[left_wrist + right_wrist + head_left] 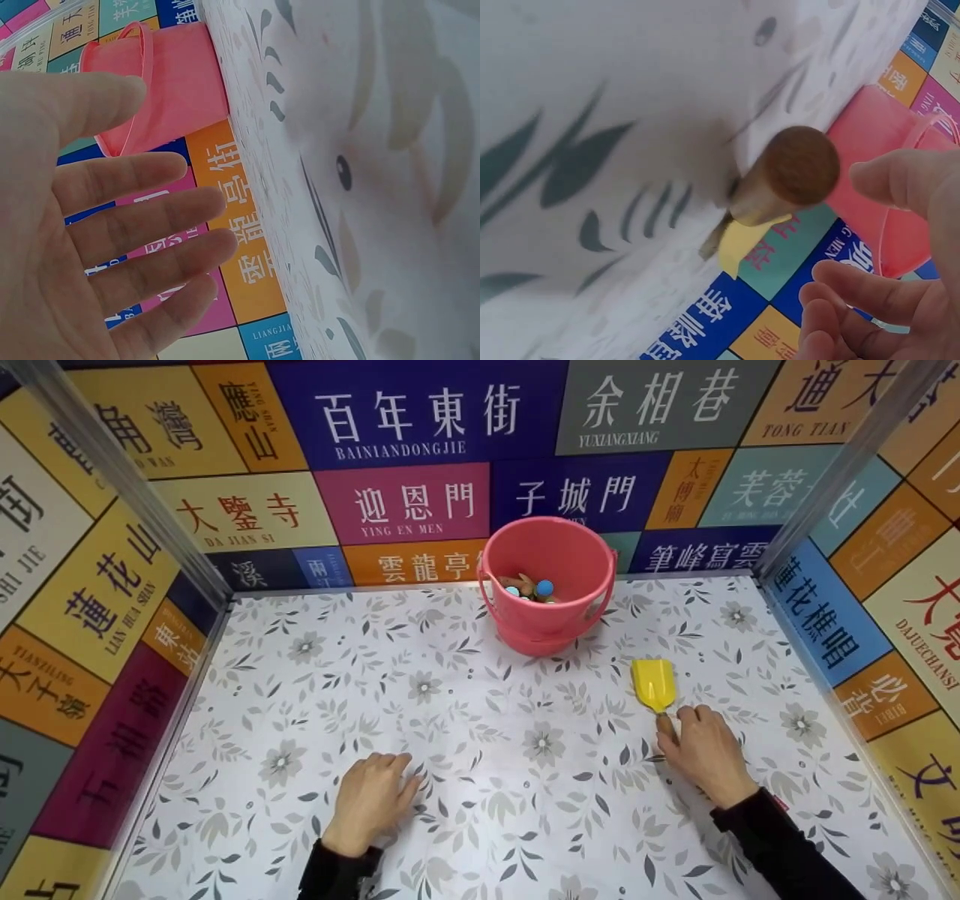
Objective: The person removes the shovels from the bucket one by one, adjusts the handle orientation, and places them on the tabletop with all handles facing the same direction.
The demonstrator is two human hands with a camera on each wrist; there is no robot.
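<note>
A small toy shovel with a yellow blade (654, 684) and a short wooden handle (799, 169) lies on the patterned surface at the right. My right hand (705, 751) is beside that handle; in the right wrist view its thumb and loosely bent fingers stand apart from the handle, not wrapped round it. My left hand (373, 799) hovers low over the surface at the front left, holding nothing. Its fingers look spread and nearly straight in the left wrist view. Farther back stands a pink bucket (541, 622), with several small brown and blue-tipped items (545, 587) inside.
A white surface (480, 705) with grey leaves and flowers spans the space. Panels (401, 502) printed with coloured Chinese place signs enclose the back and both sides. Clear corner strips (825, 472) join the panels.
</note>
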